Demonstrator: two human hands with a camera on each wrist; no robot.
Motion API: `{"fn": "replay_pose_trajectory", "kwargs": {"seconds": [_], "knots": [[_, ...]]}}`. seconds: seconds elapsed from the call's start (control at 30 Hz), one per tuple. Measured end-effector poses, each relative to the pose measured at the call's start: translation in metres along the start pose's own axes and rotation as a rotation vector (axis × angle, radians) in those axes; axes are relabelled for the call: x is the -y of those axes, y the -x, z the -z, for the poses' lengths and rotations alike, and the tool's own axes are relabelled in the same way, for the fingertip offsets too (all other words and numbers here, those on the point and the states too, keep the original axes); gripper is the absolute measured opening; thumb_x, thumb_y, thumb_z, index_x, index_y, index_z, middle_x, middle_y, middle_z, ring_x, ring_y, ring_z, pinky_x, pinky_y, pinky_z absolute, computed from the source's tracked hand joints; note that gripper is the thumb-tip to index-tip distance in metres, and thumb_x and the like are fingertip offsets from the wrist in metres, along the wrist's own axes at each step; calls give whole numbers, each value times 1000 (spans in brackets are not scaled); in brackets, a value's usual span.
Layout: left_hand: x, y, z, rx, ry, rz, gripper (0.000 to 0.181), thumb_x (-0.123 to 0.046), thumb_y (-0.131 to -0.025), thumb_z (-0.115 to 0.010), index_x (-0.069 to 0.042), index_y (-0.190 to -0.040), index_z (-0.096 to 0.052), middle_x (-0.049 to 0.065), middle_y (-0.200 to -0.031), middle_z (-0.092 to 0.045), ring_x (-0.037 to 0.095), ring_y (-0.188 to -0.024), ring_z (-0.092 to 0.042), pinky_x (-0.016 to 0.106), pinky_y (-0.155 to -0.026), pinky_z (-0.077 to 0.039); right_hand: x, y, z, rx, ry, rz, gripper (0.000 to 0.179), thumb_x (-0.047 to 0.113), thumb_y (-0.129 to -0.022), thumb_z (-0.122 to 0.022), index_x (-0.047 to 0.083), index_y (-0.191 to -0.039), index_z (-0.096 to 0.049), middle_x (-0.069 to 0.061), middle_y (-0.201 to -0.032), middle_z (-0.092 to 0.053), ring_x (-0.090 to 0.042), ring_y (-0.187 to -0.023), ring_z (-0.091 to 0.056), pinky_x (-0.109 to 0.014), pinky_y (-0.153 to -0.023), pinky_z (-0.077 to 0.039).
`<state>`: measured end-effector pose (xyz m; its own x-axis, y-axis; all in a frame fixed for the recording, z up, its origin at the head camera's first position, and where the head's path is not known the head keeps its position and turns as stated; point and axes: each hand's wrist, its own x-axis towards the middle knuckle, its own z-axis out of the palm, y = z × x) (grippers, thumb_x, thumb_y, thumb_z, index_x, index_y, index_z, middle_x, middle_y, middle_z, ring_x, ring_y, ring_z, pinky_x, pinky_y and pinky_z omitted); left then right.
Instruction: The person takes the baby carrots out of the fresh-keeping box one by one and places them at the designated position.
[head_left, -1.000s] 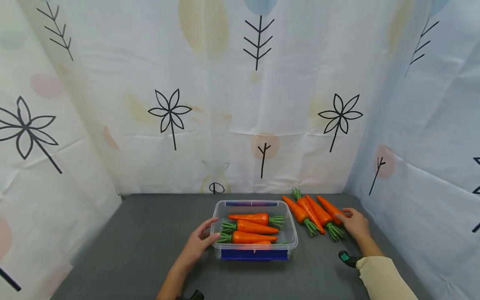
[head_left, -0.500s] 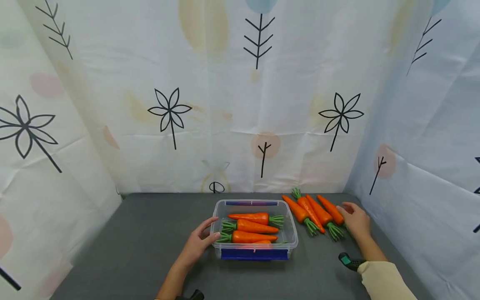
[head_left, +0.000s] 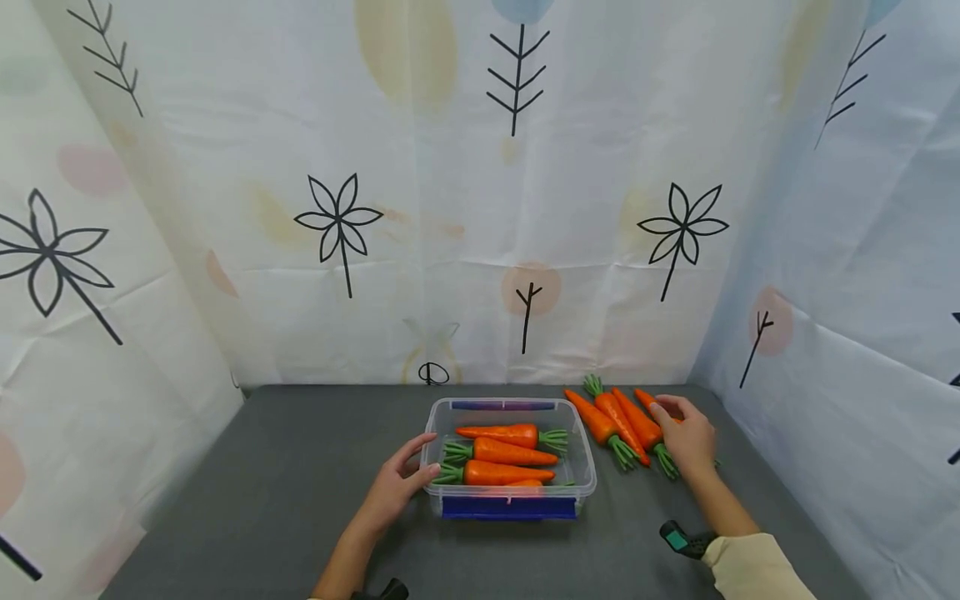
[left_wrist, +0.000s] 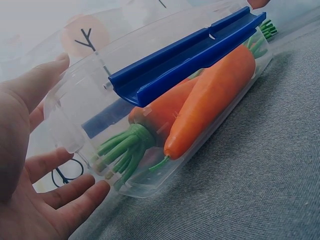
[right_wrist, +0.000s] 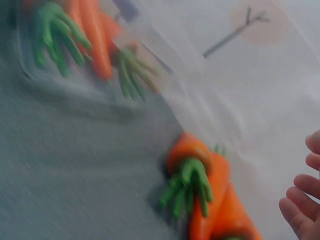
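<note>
On the grey table stands a clear plastic box (head_left: 587,483) with blue latches, its top uncovered and several orange carrots (head_left: 510,474) with green stalks lying inside. My left hand (head_left: 396,487) touches the left end of the box, thumb and index finger at its rim. The left wrist view shows the lower fingers (left_wrist: 75,195) spread loosely by the wall. To the right of the box lies a group of loose carrots (head_left: 596,423). My right hand (head_left: 688,435) is over the rightmost carrot (head_left: 643,397), hiding most of it; its fingers (right_wrist: 305,186) are relaxed in the right wrist view.
A patterned white cloth (head_left: 465,325) rises behind the table, with more cloth (head_left: 825,392) on both sides. The grey tabletop (head_left: 300,483) stretches left of the box. A dark wrist device (head_left: 678,540) sits by the right sleeve (head_left: 757,567).
My right hand draws back slightly from the rightmost carrot, then moves left over it, covering more of it. My left hand and the box stay in place.
</note>
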<state>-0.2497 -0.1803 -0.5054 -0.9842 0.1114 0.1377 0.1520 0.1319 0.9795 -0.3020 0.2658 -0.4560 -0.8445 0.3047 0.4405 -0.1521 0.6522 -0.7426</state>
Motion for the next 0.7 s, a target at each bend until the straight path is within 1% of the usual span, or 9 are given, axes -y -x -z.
{"fn": "replay_pose_trajectory", "kwargs": {"seconds": [0.1, 0.23, 0.3, 0.37, 0.43, 0.53, 0.6, 0.63, 0.7], "knots": [[0, 0, 0, -12, -8, 9, 48, -17, -92, -68, -20, -138, -54, 20, -143, -45, 30, -112, -58, 44, -92, -48, 9, 6, -7, 14, -33, 30, 30, 22, -97, -63, 0, -116, -65, -21, -110, -67, -35, -98, -60, -44, -80, -45], [1, 0, -1, -21, -18, 0, 48, -19, -92, -69, -20, -138, -55, 20, -143, -45, 30, -111, -59, 46, -92, -48, 19, 12, -15, 46, -95, 27, 29, 21, -97, -62, 1, -118, -65, -17, -111, -67, -30, -99, -60, -28, -78, -45], [1, 0, -1, -20, -20, -9, 49, -21, -91, -69, -18, -138, -54, 20, -143, -45, 30, -111, -59, 43, -91, -49, 22, 15, -18, 63, -126, 13, 29, 21, -97, -62, 2, -118, -65, -16, -112, -67, -24, -99, -60, -20, -76, -43], [0, 0, -1, -15, -13, -17, 50, -21, -91, -70, -17, -138, -54, 21, -143, -45, 30, -110, -59, 40, -89, -49, 24, 18, -22, 89, -154, -9, 31, 23, -97, -62, 2, -119, -65, -15, -112, -67, -14, -96, -59, -16, -75, -44], [-2, 1, -2, -14, -4, -18, 51, -18, -91, -69, -14, -139, -54, 23, -142, -45, 32, -110, -59, 39, -88, -50, 27, 22, -26, 109, -202, -33, 31, 23, -97, -62, 1, -119, -65, -16, -111, -66, -12, -92, -60, -17, -74, -47], [-3, 1, -2, -14, 6, -18, 50, -15, -91, -69, -12, -139, -54, 24, -142, -45, 32, -109, -59, 37, -87, -50, 32, 27, -33, 153, -301, -51, 33, 22, -97, -62, -1, -121, -63, -20, -115, -64, -6, -87, -62, -24, -75, -53], [-2, 0, -2, -12, 6, -14, 50, -16, -91, -69, -12, -139, -53, 24, -142, -44, 32, -110, -59, 37, -88, -49, 35, 30, -37, 184, -368, -59, 35, 21, -98, -61, -2, -124, -60, -22, -120, -62, -6, -87, -63, -29, -78, -54], [1, -1, -1, -10, 5, -15, 50, -17, -91, -69, -14, -139, -54, 23, -142, -45, 31, -110, -59, 36, -87, -49, 36, 31, -40, 204, -391, -63, 36, 21, -98, -60, -2, -125, -59, -22, -123, -60, -3, -88, -62, -29, -79, -54], [1, 0, 0, -7, -3, -13, 50, -20, -91, -69, -15, -139, -54, 22, -143, -45, 30, -110, -59, 35, -88, -49, 38, 33, -44, 238, -423, -73, 37, 21, -99, -59, -2, -127, -58, -23, -127, -58, -1, -91, -60, -32, -81, -54]]}}
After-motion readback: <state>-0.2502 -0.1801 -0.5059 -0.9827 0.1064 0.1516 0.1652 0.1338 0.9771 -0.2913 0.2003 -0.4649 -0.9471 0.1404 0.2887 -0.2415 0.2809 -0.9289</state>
